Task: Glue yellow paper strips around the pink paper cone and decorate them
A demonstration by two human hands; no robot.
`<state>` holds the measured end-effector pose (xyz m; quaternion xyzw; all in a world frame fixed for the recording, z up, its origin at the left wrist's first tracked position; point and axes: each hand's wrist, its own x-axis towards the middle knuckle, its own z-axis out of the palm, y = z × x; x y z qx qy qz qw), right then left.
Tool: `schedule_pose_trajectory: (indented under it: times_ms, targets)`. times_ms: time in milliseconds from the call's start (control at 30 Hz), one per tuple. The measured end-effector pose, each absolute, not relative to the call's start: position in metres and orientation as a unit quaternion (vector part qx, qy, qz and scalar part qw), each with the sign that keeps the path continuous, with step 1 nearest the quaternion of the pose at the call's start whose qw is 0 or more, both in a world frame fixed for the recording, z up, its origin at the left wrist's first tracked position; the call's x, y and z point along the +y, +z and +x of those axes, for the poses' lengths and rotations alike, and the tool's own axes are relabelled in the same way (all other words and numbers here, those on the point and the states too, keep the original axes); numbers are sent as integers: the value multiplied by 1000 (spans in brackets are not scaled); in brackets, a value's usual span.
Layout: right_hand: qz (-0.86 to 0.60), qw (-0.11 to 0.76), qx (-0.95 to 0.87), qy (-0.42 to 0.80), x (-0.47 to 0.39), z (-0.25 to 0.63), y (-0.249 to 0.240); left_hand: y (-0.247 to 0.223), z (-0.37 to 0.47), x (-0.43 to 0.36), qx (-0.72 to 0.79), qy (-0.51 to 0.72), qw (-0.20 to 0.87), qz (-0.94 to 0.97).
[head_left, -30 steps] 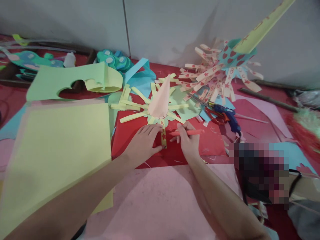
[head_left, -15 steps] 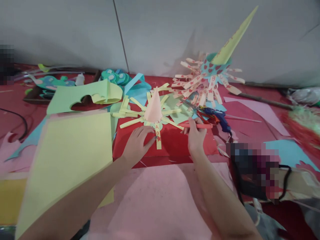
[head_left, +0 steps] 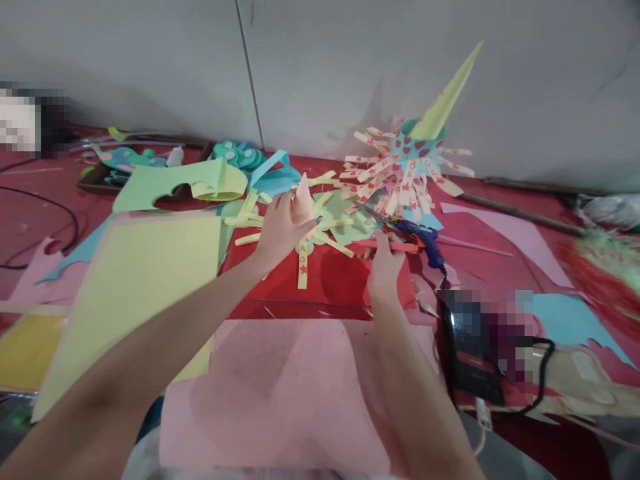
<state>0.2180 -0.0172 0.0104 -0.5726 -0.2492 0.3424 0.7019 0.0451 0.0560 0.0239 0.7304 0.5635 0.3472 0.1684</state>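
Yellow sheet [head_left: 150,280] lies at left side of floor, green cut sheet [head_left: 170,183] beyond it toward wall. Left hand [head_left: 281,230] raised, fingers loosely spread, touching pink cone [head_left: 303,195] of paper sun [head_left: 320,230]; not clamped on anything. Yellow strip [head_left: 303,263] with red marks hangs from sun onto red sheet [head_left: 340,280]. Right hand [head_left: 385,263] closed around orange marker [head_left: 395,246], resting on red sheet. Glue gun [head_left: 425,237] just beyond marker. Second paper sun with tall yellow cone [head_left: 445,100] stands near wall, right of centre.
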Motion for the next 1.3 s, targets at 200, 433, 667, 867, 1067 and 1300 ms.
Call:
schedule_pose_trajectory:
  times_ms: [200, 433, 667, 867, 1067, 1300]
  targets:
    - [-554, 713, -240, 357, -16, 219, 10, 21, 61, 61, 612, 330, 144, 705]
    - [-541, 730, -245, 339, -17, 221, 12, 39, 44, 60, 596, 357, 195, 692]
    - [-529, 771, -211, 284, -15, 229, 12, 75, 29, 57, 525, 351, 199, 749]
    - [-510, 789, -222, 262, -15, 227, 11, 96, 21, 52, 431, 337, 217, 808]
    - [-505, 802, -226, 226, -18, 225, 13, 116, 22, 52, 375, 371, 238, 816]
    - [-515, 793, -234, 226, -22, 217, 18, 63, 35, 67, 388, 300, 315, 813]
